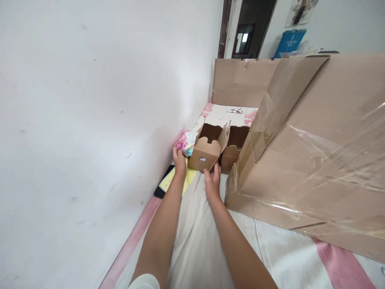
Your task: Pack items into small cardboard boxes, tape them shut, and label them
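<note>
Beside the wall, my left hand (179, 161) has its fingers closed around the near end of a crinkled pink, white and blue plastic packet (187, 141). My right hand (213, 182) grips the lower right corner of a small open cardboard box (204, 155), which leans a little. A small pale label sits on that box's front, and its flaps stand up. Close on its right is a second open cardboard box (230, 158), partly hidden behind a large carton. Below my left hand lies a yellow patterned sheet (189, 178) over a black flat object (159, 192).
The large taped carton (315, 152) fills the right side. Another cardboard panel (240, 82) stands at the back, with a small patterned card (234, 109) in front of it. A white wall (90, 120) bounds the left. Pink-and-white cloth (198, 241) covers the surface.
</note>
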### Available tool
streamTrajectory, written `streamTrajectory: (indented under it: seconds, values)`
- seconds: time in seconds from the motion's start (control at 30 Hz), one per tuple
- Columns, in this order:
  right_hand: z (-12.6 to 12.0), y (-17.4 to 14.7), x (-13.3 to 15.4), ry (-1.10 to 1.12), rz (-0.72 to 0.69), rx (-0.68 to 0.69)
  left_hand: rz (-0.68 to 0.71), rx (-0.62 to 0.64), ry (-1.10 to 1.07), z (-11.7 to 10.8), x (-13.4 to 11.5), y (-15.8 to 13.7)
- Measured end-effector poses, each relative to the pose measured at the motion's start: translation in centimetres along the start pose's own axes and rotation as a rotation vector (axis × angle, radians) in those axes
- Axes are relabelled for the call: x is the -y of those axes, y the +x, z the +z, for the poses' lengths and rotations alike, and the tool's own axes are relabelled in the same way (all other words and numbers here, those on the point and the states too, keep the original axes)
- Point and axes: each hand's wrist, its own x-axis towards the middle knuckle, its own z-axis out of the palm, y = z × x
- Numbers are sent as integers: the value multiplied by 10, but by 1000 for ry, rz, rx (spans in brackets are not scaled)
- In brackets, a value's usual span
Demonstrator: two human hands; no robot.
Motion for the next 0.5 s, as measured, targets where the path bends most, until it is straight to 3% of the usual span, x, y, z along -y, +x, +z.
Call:
streamTrajectory:
  seconds: [0.13, 0.27, 0.4, 0.5]
  values:
    - [0, 0, 0, -43, -28, -26, 141, 133, 51, -2, -23, -2]
    - [0, 2, -4, -64, -38, -18, 189, 250, 105, -11, -37, -2]
    - [0, 3, -6, -47, -46, 50, 158, 183, 121, -17, -35, 4]
    - [1, 0, -4, -132, -24, 62, 57, 110, 135, -16, -29, 11]
